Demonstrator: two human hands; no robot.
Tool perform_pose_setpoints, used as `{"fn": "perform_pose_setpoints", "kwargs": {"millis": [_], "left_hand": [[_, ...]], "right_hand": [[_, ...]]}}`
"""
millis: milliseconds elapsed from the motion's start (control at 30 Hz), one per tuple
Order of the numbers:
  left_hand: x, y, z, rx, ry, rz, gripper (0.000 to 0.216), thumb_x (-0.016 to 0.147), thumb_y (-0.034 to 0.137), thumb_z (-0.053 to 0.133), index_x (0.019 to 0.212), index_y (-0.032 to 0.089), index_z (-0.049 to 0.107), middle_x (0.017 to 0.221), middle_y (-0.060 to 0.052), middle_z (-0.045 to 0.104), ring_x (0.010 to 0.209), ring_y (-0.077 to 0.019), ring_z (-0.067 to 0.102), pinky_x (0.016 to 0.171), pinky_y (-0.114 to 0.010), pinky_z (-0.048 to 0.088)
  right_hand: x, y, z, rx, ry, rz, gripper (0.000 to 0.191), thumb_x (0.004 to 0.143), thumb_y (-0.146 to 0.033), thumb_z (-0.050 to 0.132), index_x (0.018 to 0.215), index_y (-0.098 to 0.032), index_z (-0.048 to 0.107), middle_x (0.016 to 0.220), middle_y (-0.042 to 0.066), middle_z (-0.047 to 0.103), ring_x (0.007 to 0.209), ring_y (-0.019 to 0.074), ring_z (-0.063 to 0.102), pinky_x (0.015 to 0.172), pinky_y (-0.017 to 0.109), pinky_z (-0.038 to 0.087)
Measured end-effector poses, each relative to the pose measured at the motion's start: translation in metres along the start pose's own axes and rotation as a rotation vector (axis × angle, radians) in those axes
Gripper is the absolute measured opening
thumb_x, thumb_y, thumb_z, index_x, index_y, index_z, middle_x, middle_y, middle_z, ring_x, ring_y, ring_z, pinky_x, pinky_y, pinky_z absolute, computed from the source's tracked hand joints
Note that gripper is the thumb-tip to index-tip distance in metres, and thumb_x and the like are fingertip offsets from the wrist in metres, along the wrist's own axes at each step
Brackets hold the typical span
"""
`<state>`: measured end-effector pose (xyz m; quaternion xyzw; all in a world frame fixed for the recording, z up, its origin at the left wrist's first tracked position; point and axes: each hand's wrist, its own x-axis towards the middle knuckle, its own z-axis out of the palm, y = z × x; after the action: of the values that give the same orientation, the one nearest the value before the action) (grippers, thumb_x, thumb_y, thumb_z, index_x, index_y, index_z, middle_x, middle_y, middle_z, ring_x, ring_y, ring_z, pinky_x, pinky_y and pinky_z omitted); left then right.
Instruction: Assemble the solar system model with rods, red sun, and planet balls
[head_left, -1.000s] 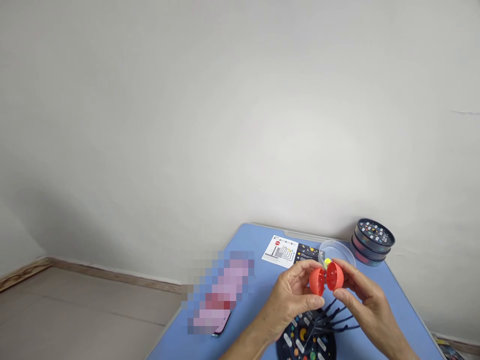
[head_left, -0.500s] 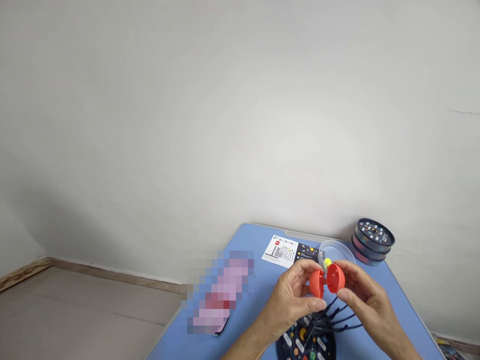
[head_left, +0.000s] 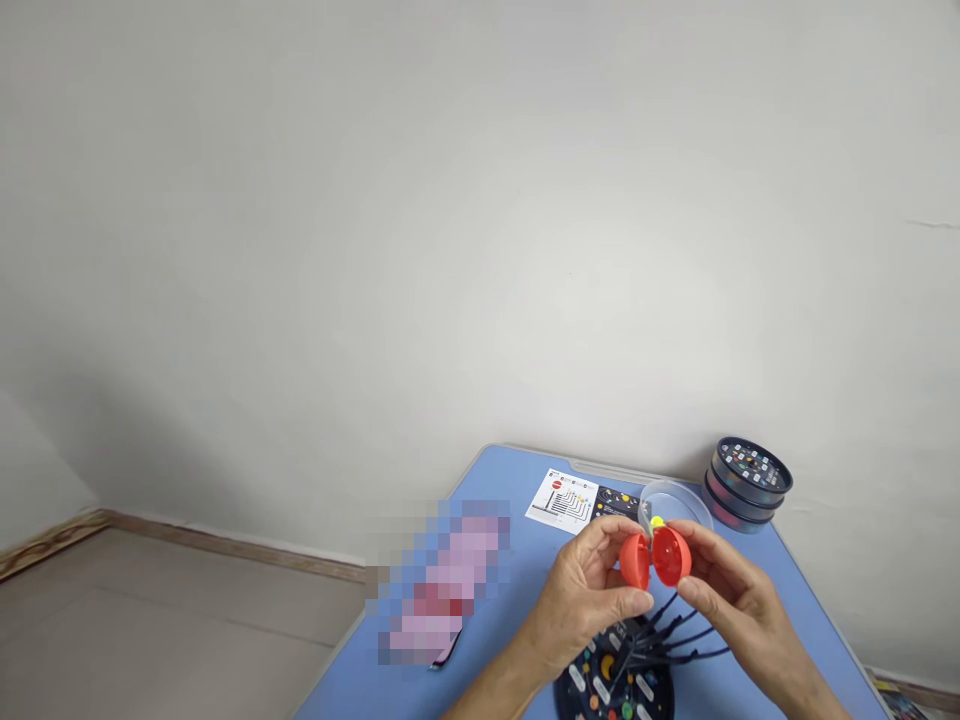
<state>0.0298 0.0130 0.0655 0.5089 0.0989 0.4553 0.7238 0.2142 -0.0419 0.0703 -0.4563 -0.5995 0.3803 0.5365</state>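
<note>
My left hand [head_left: 581, 590] pinches one red plastic half-sphere [head_left: 635, 562] between thumb and fingers. In my right hand [head_left: 731, 585] is a second red half-sphere [head_left: 672, 556], its hollow inside turned toward me. The two halves are held close side by side, with a narrow gap between them. Just below my hands stands a dark round base [head_left: 615, 690] printed with planets and labels. Several thin black arms [head_left: 664, 640] fan out from its post toward the right. My left hand hides part of the base.
Behind my hands, a clear round dish [head_left: 686, 500] holds a yellow piece [head_left: 658, 522]. A printed instruction sheet [head_left: 562, 500] lies to its left, and a stacked dark round container [head_left: 748, 482] stands at back right. A blurred pink item [head_left: 457, 580] rests on the blue table [head_left: 517, 570].
The red half in my left hand has turned slightly, so more of its inner edge shows. Both hands keep their grip, and the view has shifted very slightly.
</note>
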Motion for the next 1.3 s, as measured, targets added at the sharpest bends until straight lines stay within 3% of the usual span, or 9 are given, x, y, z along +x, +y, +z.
{"fn": "perform_pose_setpoints", "kwargs": {"millis": [400,567,867,1300], "left_hand": [[0.0001,0.0011,0.0011,-0.009,-0.008,-0.019,0.045,0.065,0.022,0.087,0.105,0.019,0.065,0.100,-0.006,0.066,0.092,-0.0187,0.060,0.083,-0.031,0.045],[-0.0003,0.0010,0.0012,-0.014,-0.010,-0.019,0.046,0.065,0.022,0.087,0.104,0.019,0.065,0.101,-0.007,0.067,0.092,-0.0188,0.060,0.083,-0.030,0.044],[-0.0006,0.0018,0.0013,-0.005,0.015,-0.033,0.048,0.062,0.022,0.088,0.104,0.020,0.066,0.098,-0.006,0.067,0.089,-0.0187,0.060,0.080,-0.029,0.044],[-0.0010,0.0016,0.0017,0.046,0.026,-0.038,0.045,0.062,0.021,0.087,0.102,0.020,0.066,0.095,-0.005,0.068,0.089,-0.0200,0.059,0.080,-0.030,0.045]], "right_hand": [[-0.0033,-0.0089,0.0018,-0.260,0.059,-0.192,0.035,0.082,-0.033,0.072,0.117,-0.028,0.067,0.113,0.005,0.071,0.095,0.0222,0.068,0.081,0.030,0.059],[-0.0044,-0.0044,0.0011,-0.270,0.073,-0.175,0.039,0.083,-0.033,0.071,0.122,-0.028,0.065,0.112,0.006,0.072,0.094,0.0222,0.069,0.082,0.031,0.059],[-0.0040,-0.0016,0.0012,-0.196,0.066,-0.095,0.038,0.089,-0.039,0.063,0.125,-0.026,0.063,0.124,0.009,0.068,0.113,0.0269,0.064,0.093,0.036,0.056],[-0.0039,0.0005,0.0019,-0.190,0.062,-0.108,0.037,0.086,-0.035,0.067,0.122,-0.027,0.064,0.116,0.008,0.071,0.105,0.0260,0.068,0.089,0.035,0.058]]}}
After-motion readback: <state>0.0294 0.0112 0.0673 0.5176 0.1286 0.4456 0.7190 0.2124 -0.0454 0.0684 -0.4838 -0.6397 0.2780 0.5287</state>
